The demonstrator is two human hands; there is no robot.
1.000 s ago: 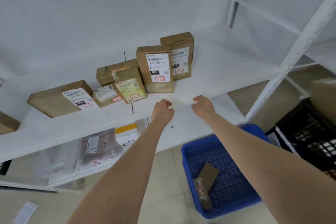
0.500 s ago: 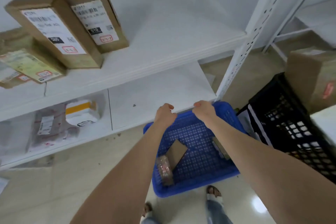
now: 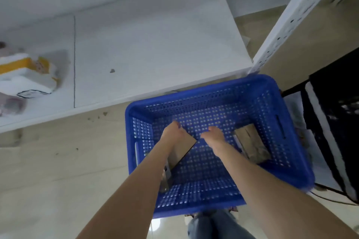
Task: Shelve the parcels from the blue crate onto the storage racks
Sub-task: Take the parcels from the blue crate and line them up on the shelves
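a pale tiled floor (image 3: 48, 161) is being viewed from above, with a smooth white shelf (image 3: 155, 44) lying low over it and a perforated white post (image 3: 287, 19) standing at its corner. a blue crate (image 3: 213, 87) of perforated plastic is sitting on the floor just before the shelf, beside a black crate (image 3: 334, 103). two brown cardboard parcels are being kept inside it: a flat parcel (image 3: 182, 147) and a blocky parcel (image 3: 252, 145). the left hand (image 3: 172, 132) is being held over the flat one, and whether it is gripping cannot be told. the right hand (image 3: 213, 135) is being held loosely curled and empty between them.
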